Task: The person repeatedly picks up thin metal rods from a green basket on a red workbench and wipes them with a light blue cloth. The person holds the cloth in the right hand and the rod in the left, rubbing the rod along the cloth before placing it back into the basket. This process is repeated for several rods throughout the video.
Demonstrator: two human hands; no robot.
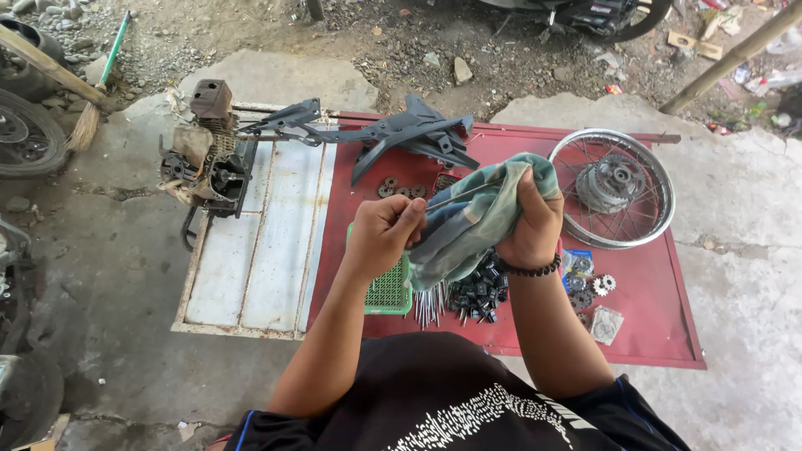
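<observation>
From the head camera, the left hand (386,232) is closed tight, fingers pinching the near end of a thin metal spoke (462,195). The right hand (535,219) is curled shut around a greenish cloth (476,221), which wraps the spoke's far end, held above a red metal panel (660,309). Under the hands lie a green mesh tray (388,291), a bundle of loose spokes (430,302) and a heap of small black parts (480,292). To the right lies a spoked wheel rim (612,188); far left, an engine block (209,159).
</observation>
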